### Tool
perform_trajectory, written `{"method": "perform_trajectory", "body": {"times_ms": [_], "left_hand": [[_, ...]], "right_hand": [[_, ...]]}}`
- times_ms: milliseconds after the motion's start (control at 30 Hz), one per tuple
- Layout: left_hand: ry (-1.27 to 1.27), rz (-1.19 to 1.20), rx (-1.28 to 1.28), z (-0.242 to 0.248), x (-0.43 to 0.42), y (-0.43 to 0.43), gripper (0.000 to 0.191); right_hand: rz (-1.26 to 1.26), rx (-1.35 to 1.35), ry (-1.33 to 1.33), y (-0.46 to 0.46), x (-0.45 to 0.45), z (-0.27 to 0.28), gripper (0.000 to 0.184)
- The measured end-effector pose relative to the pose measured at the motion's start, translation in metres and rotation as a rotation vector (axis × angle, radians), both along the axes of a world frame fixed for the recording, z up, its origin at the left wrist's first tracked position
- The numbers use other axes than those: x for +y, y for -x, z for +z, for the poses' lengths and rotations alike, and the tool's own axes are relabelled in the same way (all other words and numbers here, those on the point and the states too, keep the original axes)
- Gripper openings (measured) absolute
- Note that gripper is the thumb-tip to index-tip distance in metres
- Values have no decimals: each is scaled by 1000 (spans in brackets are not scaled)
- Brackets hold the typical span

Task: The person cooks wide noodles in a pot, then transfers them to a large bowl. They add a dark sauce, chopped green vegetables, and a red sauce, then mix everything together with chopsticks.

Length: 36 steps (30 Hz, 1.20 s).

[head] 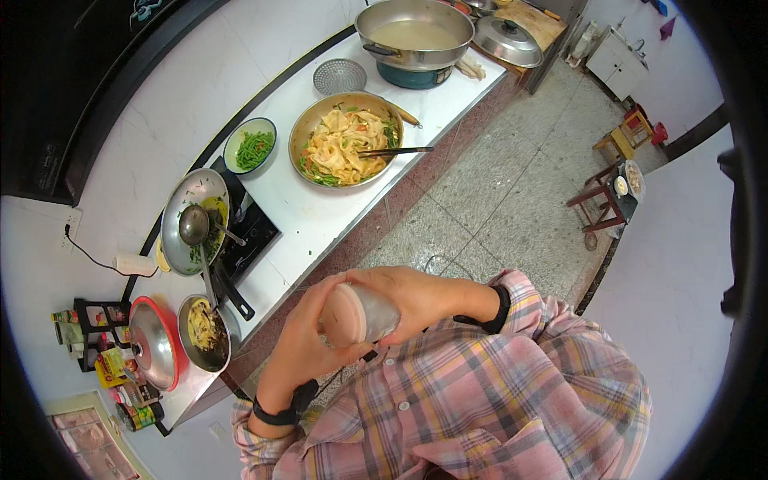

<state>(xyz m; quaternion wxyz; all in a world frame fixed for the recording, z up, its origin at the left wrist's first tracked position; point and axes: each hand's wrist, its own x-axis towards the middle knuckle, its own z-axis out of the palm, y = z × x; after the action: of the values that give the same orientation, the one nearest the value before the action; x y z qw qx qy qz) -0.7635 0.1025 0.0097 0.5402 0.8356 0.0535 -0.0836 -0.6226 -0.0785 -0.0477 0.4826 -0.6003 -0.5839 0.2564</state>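
Both hands hold a translucent plastic jar with a pale pinkish lid [345, 316], tilted on its side in front of the plaid shirt. My left hand [303, 342] curls around the lid end. Around the jar's body wraps my right hand [399, 297]. The jar's contents cannot be made out. On the counter beyond, a round pan [292, 147] holds wide noodles with greens, and black chopsticks [414, 151] rest across its rim. A bowl of chopped green vegetables [255, 150] stands to its left.
A wok [171, 246] with a ladle [194, 225] sits on a black induction cooker [255, 240]. Nearby are a smaller pan [225, 360] with yellow food and a red-rimmed lidded pot [157, 342]. Farther back stand a skimmer [339, 76] and a large steel pot [414, 57]. Stools are on the right.
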Motion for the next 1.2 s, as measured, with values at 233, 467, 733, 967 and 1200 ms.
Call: {"method": "perform_trajectory", "body": {"times_ms": [233,467,733,967,1200], "left_hand": [[-5,53,-42,-36,-24,-23,91],[-34,83,44,-38,3,-37,91],[116,108,143,-71,66,-48,91],[-88,84,222,-105,99,-58,91],[-151,132,101,-134,119,-76,96]], "right_hand": [[-94,-58,122,-20,-21,-15,101],[-28,3,133,-36,7,-35,102],[105,60,143,-57,71,-79,105],[238,112,387,-82,117,-88,106],[154,78,338,-94,146,-117,105]]}}
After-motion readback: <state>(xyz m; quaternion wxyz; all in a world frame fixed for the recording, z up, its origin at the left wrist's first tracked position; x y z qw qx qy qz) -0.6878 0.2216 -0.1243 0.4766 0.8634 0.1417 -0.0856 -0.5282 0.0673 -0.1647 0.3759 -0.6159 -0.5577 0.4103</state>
